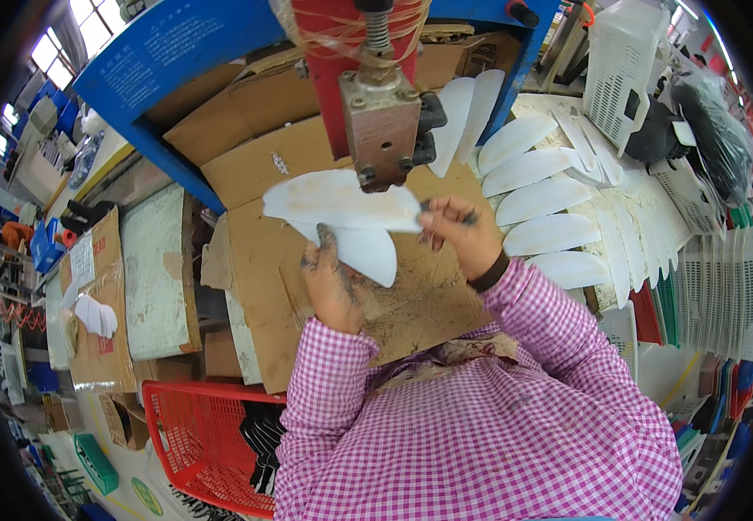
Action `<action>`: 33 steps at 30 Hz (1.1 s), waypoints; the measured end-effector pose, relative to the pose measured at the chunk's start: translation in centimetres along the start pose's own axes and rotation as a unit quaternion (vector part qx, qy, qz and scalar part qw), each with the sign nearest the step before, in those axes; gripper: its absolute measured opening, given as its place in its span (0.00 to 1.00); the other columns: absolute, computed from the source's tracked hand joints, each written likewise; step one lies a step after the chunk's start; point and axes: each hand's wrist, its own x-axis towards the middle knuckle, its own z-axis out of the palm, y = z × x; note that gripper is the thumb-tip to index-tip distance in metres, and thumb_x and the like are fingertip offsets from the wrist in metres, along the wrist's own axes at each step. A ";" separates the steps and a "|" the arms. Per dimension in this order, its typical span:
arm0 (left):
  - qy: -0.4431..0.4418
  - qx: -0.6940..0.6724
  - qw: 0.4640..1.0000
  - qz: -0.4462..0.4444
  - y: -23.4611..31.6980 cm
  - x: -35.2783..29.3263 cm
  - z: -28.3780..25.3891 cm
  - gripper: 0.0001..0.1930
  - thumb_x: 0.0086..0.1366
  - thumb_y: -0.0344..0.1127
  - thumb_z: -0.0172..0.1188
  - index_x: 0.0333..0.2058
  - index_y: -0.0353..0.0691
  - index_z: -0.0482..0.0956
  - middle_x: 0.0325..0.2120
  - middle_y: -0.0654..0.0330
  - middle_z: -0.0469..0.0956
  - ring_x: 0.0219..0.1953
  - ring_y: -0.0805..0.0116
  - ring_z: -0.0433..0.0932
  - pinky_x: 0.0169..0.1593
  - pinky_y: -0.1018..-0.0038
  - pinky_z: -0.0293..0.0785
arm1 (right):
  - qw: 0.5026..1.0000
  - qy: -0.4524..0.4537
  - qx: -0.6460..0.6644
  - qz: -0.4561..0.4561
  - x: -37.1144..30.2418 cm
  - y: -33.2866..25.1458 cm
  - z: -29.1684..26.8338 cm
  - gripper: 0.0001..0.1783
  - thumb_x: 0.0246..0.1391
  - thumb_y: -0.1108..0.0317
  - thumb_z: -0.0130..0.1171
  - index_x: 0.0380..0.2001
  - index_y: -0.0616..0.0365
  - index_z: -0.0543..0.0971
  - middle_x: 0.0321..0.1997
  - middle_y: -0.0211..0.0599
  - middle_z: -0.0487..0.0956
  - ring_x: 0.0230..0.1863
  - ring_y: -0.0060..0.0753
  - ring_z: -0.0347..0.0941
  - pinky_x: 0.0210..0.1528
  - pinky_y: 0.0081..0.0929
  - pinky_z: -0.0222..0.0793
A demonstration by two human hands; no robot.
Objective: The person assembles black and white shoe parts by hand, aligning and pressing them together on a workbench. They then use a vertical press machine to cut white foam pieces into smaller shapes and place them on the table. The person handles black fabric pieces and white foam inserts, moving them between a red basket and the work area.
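Observation:
Under the machine's metal head (382, 130), a long white flat piece (341, 195) with rounded outline and faint yellowish smears lies level over the cardboard. My right hand (463, 227) pinches its right end between thumb and fingers. A second white piece (368, 252), similarly smooth, slants out beneath it toward me. My left hand (333, 282) grips this lower piece, thumb on top and the other fingers mostly hidden under it. Dark smudges mark the fingers of both hands. The kind of the white pieces cannot be told for sure; their shape resembles insoles.
Rows of similar white pieces (550, 195) cover the table at right, and two lean against the blue machine frame (185, 52). A red basket (211, 434) with black items stands at lower left. A white crate (624, 69) sits at upper right. Cardboard (281, 295) covers the work surface.

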 end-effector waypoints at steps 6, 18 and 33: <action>0.025 0.062 0.997 0.049 2.1 0.2 -3.3 0.21 0.67 0.39 0.48 0.55 0.35 0.62 0.45 0.56 0.72 0.43 0.66 0.74 0.45 0.69 0.75 | 0.988 -0.006 -0.130 -0.086 8.1 -7.2 -6.3 0.09 0.53 0.70 0.58 0.35 0.63 0.76 0.27 0.32 0.77 0.27 0.22 0.76 0.24 0.15 0.71; 0.035 0.012 0.998 -0.054 3.9 -2.7 -3.3 0.25 0.68 0.51 0.42 0.56 0.41 0.62 0.50 0.58 0.70 0.49 0.63 0.72 0.49 0.69 0.73 | 0.861 -0.127 -0.485 -0.082 22.1 -10.2 -7.2 0.07 0.54 0.73 0.55 0.35 0.66 0.75 0.26 0.34 0.77 0.22 0.22 0.75 0.25 0.21 0.75; -0.018 0.032 0.994 -0.102 3.3 -6.8 -1.2 0.27 0.67 0.54 0.44 0.54 0.36 0.64 0.47 0.55 0.72 0.46 0.62 0.73 0.48 0.67 0.73 | 0.763 0.031 -0.589 -0.264 22.2 -5.2 -5.3 0.16 0.45 0.71 0.60 0.41 0.55 0.79 0.39 0.44 0.79 0.42 0.46 0.74 0.46 0.39 0.69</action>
